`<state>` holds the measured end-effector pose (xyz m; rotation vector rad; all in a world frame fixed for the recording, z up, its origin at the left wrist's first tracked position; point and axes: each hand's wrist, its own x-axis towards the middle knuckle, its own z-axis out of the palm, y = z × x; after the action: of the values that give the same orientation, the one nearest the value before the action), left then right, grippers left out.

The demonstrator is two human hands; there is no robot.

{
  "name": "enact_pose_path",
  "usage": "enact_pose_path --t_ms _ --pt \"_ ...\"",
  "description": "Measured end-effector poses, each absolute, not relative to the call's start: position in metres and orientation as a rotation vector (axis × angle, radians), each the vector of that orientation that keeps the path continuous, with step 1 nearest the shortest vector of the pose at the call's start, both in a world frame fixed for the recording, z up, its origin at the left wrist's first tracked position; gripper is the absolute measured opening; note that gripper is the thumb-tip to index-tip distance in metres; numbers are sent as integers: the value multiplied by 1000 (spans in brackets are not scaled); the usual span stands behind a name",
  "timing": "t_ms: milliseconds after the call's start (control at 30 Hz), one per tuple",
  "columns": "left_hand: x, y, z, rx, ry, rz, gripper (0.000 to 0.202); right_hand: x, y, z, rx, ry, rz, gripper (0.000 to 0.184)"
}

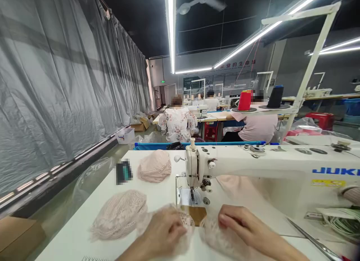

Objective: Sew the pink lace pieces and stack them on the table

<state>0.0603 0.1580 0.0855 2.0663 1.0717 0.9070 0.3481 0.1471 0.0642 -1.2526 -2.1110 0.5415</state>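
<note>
Both my hands rest on pale pink lace fabric [213, 234] lying on the white table in front of a white sewing machine [261, 171]. My left hand [163, 231] has its fingers curled down, gripping the lace by a brown patch [197, 214] below the needle [192, 195]. My right hand [239, 221] presses its bent fingers onto the lace to the right of the patch. A stack of lace pieces [119, 214] lies to the left, and another stack [154, 165] sits farther back.
Scissors [315, 238] lie at the right front beside a bundle of pale cord [343, 219]. A red cone [244, 100] and a dark thread cone [275, 97] stand on a rack behind the machine. Other people sit at tables beyond. Plastic sheeting [56, 84] hangs along the left.
</note>
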Motion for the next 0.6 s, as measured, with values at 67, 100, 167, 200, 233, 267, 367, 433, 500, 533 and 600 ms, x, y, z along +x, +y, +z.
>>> enact_pose_path --t_ms 67,100,167,200,233,267,367,433,500,533,600 --pt "62 161 65 2242 1116 782 16 347 147 54 -1301 -2158 510 30" --pt "60 162 58 2300 1131 736 21 345 147 50 -1314 -2164 497 23" --pt "51 165 50 2413 1115 648 30 342 146 43 -1299 -2250 447 15" --pt "46 167 48 2484 1092 604 34 340 146 41 -1283 -2309 371 19" --pt "43 169 47 2563 1075 567 37 338 146 39 -1265 -2362 268 24" --pt "42 171 46 2633 1075 549 40 338 148 37 -1250 -2394 154 27" --pt "50 176 47 2710 1113 632 42 340 158 33 -1257 -2329 -65 26" --pt "67 179 49 2662 1087 682 37 342 166 31 -1302 -2253 -95 25" --pt "90 182 51 2572 1048 631 29 343 172 30 -1334 -2222 -106 19" --pt "101 184 51 2508 1047 580 25 342 173 31 -1335 -2224 -93 18" --pt "120 188 52 2427 1051 504 30 339 169 36 -1308 -2244 -38 22"
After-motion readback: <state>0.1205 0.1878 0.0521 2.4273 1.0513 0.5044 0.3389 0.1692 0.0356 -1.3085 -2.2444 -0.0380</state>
